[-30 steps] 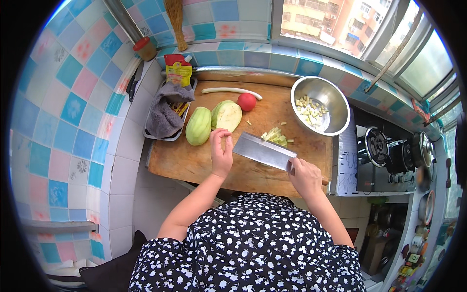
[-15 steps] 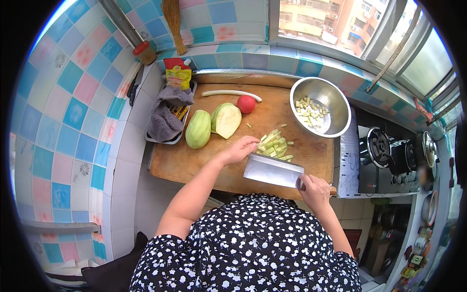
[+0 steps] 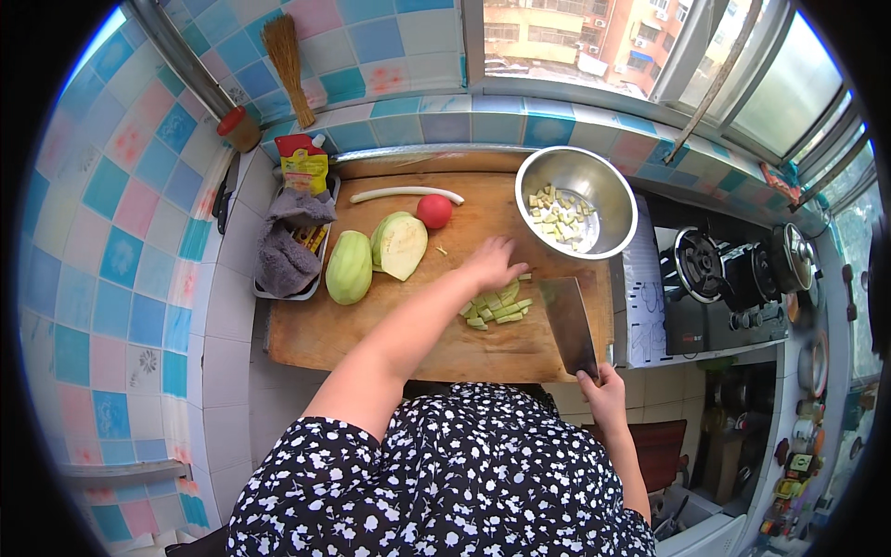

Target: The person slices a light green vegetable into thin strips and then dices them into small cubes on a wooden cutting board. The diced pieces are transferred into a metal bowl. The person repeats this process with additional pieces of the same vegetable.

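My right hand (image 3: 605,395) grips the handle of a cleaver (image 3: 570,327), its broad blade pointing away from me over the board's right part. Over the far side of a heap of pale green vegetable pieces (image 3: 501,311) is my left hand (image 3: 494,264), thumb apart from the fingers; whether it touches them is hard to see. A whole peeled pale green vegetable (image 3: 349,267) and a cut one (image 3: 401,245), both eggplant-like, lie on the wooden cutting board (image 3: 371,325). Behind them are a tomato (image 3: 433,212) and a white scallion stalk (image 3: 406,192). Diced pieces lie in a steel bowl (image 3: 613,237) at the far right.
A tray (image 3: 318,251) at the left holds a grey cloth (image 3: 286,251) and a red-yellow pouch (image 3: 304,167). To the right stands a gas stove (image 3: 724,278). A straw brush (image 3: 288,70) leans on the tiled wall, and a window (image 3: 575,46) is at the back.
The cleaver has swung from lying crosswise near the heap to pointing away, farther right of it. My left hand has moved from the heap's left side to its far side. The view has shifted.
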`<state>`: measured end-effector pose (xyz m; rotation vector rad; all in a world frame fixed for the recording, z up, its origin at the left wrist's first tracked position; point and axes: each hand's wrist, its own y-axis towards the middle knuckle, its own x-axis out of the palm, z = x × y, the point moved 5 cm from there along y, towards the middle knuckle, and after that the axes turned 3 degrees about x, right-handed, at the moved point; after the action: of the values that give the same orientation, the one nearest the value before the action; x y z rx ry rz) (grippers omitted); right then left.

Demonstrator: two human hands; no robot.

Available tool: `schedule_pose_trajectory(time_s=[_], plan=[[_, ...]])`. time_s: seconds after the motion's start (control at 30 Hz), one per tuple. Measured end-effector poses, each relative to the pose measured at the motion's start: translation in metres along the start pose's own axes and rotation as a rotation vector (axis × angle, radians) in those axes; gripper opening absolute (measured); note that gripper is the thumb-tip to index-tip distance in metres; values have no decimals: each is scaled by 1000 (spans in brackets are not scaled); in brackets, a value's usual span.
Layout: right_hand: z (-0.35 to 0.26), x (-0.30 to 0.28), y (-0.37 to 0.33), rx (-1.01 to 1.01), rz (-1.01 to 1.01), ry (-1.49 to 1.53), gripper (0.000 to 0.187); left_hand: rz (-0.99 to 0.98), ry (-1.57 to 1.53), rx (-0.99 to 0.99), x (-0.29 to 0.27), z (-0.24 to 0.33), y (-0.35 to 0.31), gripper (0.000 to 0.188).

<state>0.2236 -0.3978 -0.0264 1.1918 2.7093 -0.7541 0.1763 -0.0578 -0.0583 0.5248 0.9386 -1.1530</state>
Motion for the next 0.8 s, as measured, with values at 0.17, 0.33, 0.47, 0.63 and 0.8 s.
schedule_pose_trajectory(time_s=[0.17,0.33,0.47,0.63,0.8], plan=[[20,13,7,164,-58,296,17,10,293,172,7,39,-13,59],[41,29,15,296,-62,440,16,-45,278,369,12,46,-36,42],[38,50,20,325,-91,451,15,15,161,454,2,34,-55,51],[17,82,22,340,-155,374,14,189,122,121,-4,-22,-82,79],[16,128,31,286,-228,318,16,300,-22,78,19,-29,-91,86]])
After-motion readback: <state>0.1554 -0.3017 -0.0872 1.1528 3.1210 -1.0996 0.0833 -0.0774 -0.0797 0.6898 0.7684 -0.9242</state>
